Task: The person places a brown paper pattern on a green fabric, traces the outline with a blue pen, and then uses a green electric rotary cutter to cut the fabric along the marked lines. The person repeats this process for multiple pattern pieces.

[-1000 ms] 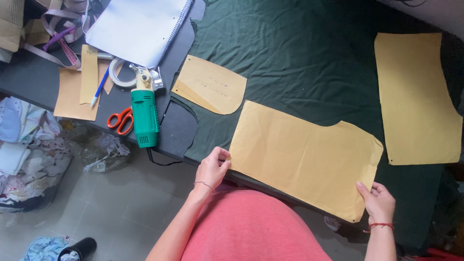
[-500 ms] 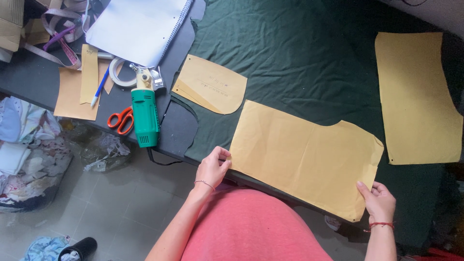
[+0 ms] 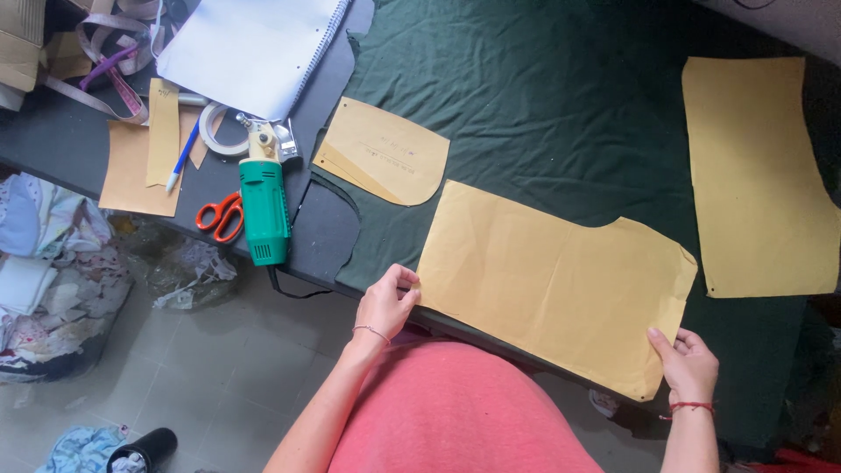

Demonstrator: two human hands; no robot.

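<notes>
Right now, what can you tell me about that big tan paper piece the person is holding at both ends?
The tan paper piece looks like a stiff paper sewing pattern, roughly oblong, with a curved notch cut from its upper edge and faint creases. It lies flat on the dark green cloth, slanting down to the right, its lower corner past the table's edge. The left hand pinches its left edge; the right hand grips its lower right corner.

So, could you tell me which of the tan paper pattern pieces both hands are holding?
The large middle tan paper pattern piece, gripped at its near corners; the other two lie untouched.

sewing workshop: paper patterns (image 3: 561, 280), fabric cutter (image 3: 264, 210)
</notes>
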